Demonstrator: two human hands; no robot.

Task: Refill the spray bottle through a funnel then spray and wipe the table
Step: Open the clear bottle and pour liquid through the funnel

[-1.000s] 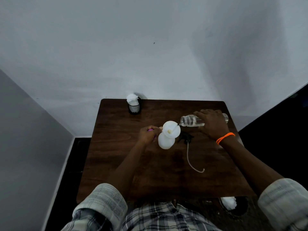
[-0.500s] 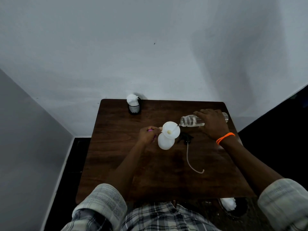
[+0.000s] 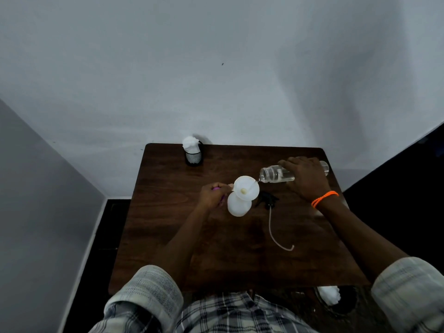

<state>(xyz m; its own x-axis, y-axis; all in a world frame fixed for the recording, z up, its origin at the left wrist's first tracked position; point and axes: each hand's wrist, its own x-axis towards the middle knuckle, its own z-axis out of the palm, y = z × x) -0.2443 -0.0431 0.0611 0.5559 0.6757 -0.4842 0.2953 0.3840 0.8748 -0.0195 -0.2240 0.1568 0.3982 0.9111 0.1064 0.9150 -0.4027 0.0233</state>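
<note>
A: Status?
B: Right hand [image 3: 306,180] grips the clear plastic bottle [image 3: 276,175], tipped near the worktop's [image 3: 168,236] far right corner, over the white plastic funnel [image 3: 246,188] in the white spray bottle [image 3: 237,206], mid-worktop.
A: Left hand [image 3: 213,195]?
B: Curled, steadying the spray bottle's neck. Keep the stream thin and centred.

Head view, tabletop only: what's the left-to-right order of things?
Black mesh cup → left hand → white spray bottle with funnel → black sprayer head → clear bottle → right hand.
</note>
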